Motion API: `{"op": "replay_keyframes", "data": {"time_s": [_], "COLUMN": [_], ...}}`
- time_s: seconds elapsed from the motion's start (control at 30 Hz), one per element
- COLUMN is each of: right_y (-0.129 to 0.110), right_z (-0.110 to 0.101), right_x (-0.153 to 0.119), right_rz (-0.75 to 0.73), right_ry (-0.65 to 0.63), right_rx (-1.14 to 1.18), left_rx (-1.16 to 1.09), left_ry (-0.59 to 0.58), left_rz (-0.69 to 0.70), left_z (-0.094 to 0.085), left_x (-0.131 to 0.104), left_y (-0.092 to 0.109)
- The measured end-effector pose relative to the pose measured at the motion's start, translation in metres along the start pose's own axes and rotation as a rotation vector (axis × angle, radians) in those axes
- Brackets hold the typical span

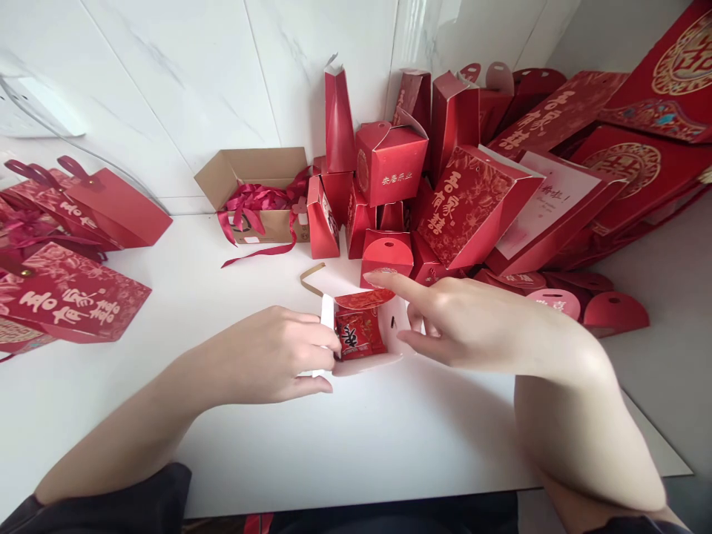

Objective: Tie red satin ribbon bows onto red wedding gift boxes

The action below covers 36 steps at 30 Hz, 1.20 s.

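Note:
A small gift box [397, 345], white inside, lies on the white table with its flaps raised. In it sits a red packet [359, 334] with dark lettering. My left hand [281, 352] grips the box's left side, fingers curled over the white flap [327, 319] and thumb low on the near side. My right hand [453, 319] is at the box's right side, index finger stretched out above the red back flap and thumb apart by the right wall. Nothing shows between its fingers; whether the fingertips touch the box I cannot tell.
Behind the box stand stacked red gift boxes [392, 163] against the tiled wall. An open cardboard box [267, 226] holds magenta ribbon [264, 196]. Red bags [83, 293] stand at left, larger red boxes [478, 200] at right. A brown strip [311, 278] lies on the table [356, 437].

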State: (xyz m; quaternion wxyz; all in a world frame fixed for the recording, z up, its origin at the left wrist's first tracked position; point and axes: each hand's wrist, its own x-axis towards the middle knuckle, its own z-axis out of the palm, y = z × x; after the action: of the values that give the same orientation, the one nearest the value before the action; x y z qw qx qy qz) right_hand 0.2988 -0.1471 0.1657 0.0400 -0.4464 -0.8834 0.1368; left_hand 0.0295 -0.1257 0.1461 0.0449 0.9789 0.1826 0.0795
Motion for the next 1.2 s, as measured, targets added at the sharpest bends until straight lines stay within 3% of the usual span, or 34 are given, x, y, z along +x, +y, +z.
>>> {"op": "replay_keyframes", "data": {"time_s": [0.1, 0.2, 0.3, 0.47, 0.6, 0.8, 1.07, 1.13, 1.2], "right_y": [-0.002, 0.003, 0.011, 0.016, 0.024, 0.044, 0.053, 0.053, 0.049], "right_z": [0.004, 0.009, 0.01, 0.004, 0.001, 0.003, -0.008, -0.002, 0.007], "right_x": [0.011, 0.022, 0.027, 0.028, 0.031, 0.034, 0.027, 0.03, 0.036], "right_rz": [0.143, 0.25, 0.228, 0.313, 0.405, 0.382, 0.036, 0.052, 0.164], "right_ry": [0.091, 0.146, 0.194, 0.044, -0.034, -0.076, -0.299, -0.266, -0.186], "right_rx": [-0.141, -0.163, -0.031, 0.1, 0.209, 0.412, 0.561, 0.472, 0.311], "left_rx": [0.011, 0.077, 0.146, 0.129, -0.026, -0.095, -0.162, -0.173, -0.184], "left_ry": [-0.088, 0.008, 0.067, 0.033, 0.052, 0.052, -0.01, -0.022, -0.01], "left_rz": [0.071, -0.011, -0.065, -0.101, -0.112, -0.068, -0.087, -0.106, -0.113], "left_z": [0.001, 0.004, 0.01, 0.014, 0.017, 0.022, 0.021, 0.021, 0.023], "left_x": [0.004, 0.008, 0.012, 0.014, 0.011, 0.009, 0.015, 0.015, 0.015], "left_y": [0.001, -0.002, -0.007, -0.013, -0.018, -0.026, -0.028, -0.028, -0.028]}}
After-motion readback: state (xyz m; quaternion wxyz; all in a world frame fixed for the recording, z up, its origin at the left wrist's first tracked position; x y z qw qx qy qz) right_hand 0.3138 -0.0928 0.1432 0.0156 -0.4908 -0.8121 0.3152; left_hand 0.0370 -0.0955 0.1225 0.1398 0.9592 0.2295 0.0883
